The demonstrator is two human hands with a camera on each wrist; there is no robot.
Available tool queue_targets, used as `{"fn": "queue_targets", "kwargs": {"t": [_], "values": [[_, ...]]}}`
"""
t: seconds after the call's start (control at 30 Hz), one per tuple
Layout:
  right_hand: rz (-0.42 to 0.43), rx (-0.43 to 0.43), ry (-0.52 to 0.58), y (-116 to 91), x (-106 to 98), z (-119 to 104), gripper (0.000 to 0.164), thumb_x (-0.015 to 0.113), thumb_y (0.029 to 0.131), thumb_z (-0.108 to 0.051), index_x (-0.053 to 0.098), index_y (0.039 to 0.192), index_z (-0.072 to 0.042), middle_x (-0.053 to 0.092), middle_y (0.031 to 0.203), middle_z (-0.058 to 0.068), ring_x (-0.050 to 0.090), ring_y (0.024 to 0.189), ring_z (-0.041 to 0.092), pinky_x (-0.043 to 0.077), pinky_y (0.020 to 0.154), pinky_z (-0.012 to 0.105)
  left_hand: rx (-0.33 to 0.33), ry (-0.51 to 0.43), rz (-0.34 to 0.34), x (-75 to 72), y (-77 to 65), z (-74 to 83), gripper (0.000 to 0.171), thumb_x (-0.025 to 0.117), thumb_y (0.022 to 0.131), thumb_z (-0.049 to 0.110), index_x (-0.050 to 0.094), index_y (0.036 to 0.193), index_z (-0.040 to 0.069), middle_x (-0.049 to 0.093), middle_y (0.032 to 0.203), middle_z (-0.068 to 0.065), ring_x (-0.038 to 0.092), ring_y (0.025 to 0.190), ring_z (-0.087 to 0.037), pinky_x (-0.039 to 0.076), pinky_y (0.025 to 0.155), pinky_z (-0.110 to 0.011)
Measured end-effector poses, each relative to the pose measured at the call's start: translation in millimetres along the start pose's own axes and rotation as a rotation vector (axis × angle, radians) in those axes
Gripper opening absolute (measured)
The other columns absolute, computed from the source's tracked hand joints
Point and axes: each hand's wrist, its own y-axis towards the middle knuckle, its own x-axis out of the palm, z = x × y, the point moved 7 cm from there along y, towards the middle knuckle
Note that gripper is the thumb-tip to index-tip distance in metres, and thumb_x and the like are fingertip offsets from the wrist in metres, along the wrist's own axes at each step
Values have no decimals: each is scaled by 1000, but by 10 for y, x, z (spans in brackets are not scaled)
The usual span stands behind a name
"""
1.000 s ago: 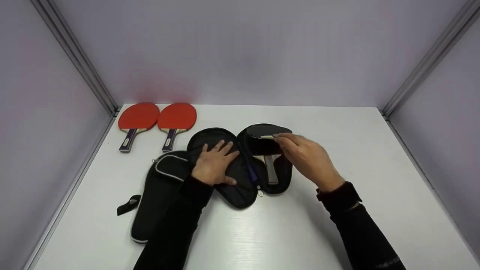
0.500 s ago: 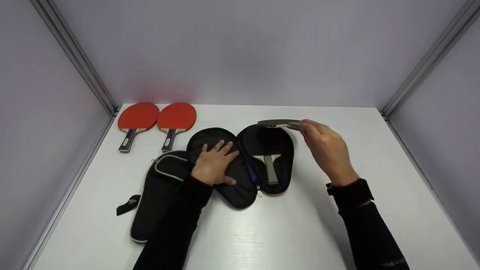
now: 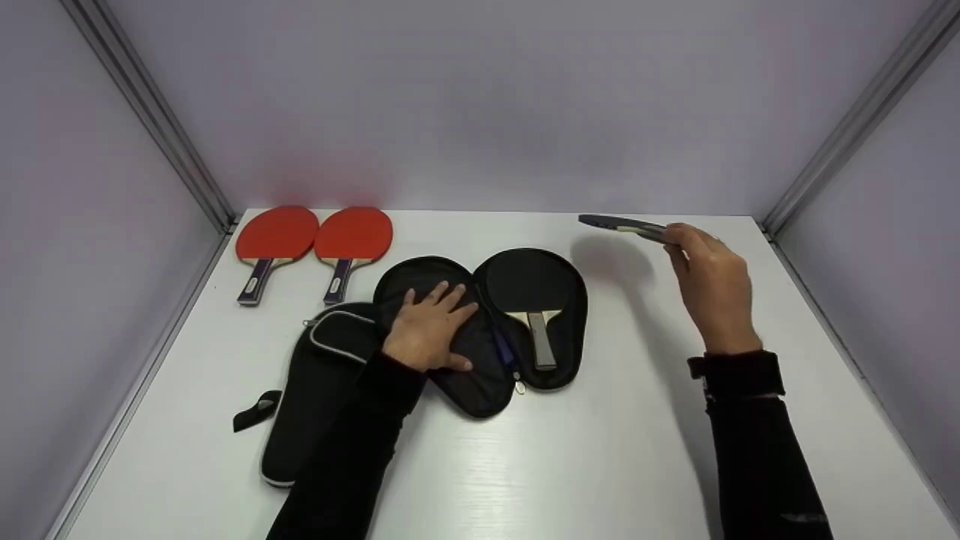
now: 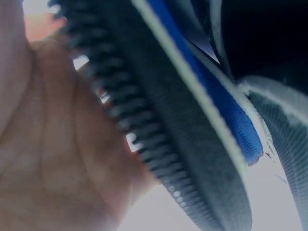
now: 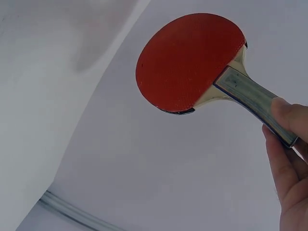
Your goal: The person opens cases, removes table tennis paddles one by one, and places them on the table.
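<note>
My right hand (image 3: 712,289) pinches a table tennis paddle (image 3: 624,225) by its handle and holds it above the table at the back right. In the right wrist view that paddle (image 5: 192,67) shows its red face, with thumb and fingers (image 5: 284,168) on the handle's end. My left hand (image 3: 427,326) lies flat with fingers spread on the lid of an unzipped black paddle case (image 3: 480,394). In the case's right half lies another paddle (image 3: 529,285), black side up. Close up in the left wrist view are my palm (image 4: 62,144) and a zipper edge (image 4: 130,110).
Two red paddles (image 3: 277,232) lie side by side at the back left. A second black case (image 3: 307,420) with grey piping rests at the left under my forearm, its strap (image 3: 257,412) beside it. Walls (image 3: 480,105) stand behind the table and at both sides.
My right hand has lifted the paddle away from the open case and carried it right and toward the back. The left hand stays in place on the lid.
</note>
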Motion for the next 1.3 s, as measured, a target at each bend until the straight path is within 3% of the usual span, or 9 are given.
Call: {"fn": "queue_targets", "kwargs": {"t": [0.33, 0.53, 0.67, 0.8, 0.9, 1.07, 1.3], "values": [[-11, 177, -25, -47, -54, 643, 21, 83, 103, 8, 81, 123, 2, 85, 126, 31, 82, 115, 57, 65, 94, 70, -3, -23, -8, -123, -97, 90, 110, 100, 91, 54, 48, 181, 19, 29, 196, -13, 21, 185, -41, 19, 145, -83], [-5, 243, -35, -98, -120, 895, 21, 82, 105, 7, 82, 125, 3, 85, 125, 31, 82, 116, 58, 64, 96, 71, -38, 77, -35, -306, -240, 246, 104, 96, 96, 56, 48, 181, 21, 31, 196, -10, 26, 185, -38, 26, 146, -76], [25, 292, -51, -137, -226, 1031, 22, 82, 105, 5, 82, 127, 4, 85, 125, 31, 81, 118, 58, 63, 99, 70, -39, 98, -38, -246, -190, 206, 105, 94, 96, 59, 47, 182, 23, 31, 196, -10, 25, 185, -37, 26, 146, -76], [36, 358, -70, -166, -317, 1172, 23, 81, 107, 4, 83, 130, 3, 85, 128, 30, 81, 122, 58, 62, 103, 70, -42, 92, -54, -282, -216, 225, 103, 94, 97, 58, 47, 182, 22, 30, 196, -11, 25, 185, -38, 26, 147, -76], [44, 401, -85, -183, -374, 1258, 23, 81, 108, 2, 84, 130, 2, 85, 129, 29, 81, 124, 57, 62, 104, 69, -35, 53, -47, -273, -208, 213, 103, 95, 97, 55, 47, 182, 21, 29, 197, -11, 23, 185, -38, 24, 147, -77], [45, 447, -95, -212, -416, 1357, 23, 80, 109, 0, 84, 132, 2, 85, 132, 28, 80, 128, 55, 63, 108, 67, -11, -6, 3, -115, -95, 90, 107, 98, 93, 57, 48, 181, 21, 31, 196, -12, 24, 185, -39, 23, 145, -81], [44, 470, -105, -258, -408, 1447, 21, 78, 110, 0, 84, 131, 2, 85, 132, 29, 80, 127, 56, 64, 107, 67, -8, 38, -5, 7, 6, 11, 110, 95, 93, 65, 46, 183, 26, 27, 197, -9, 22, 186, -38, 23, 145, -82]]}}
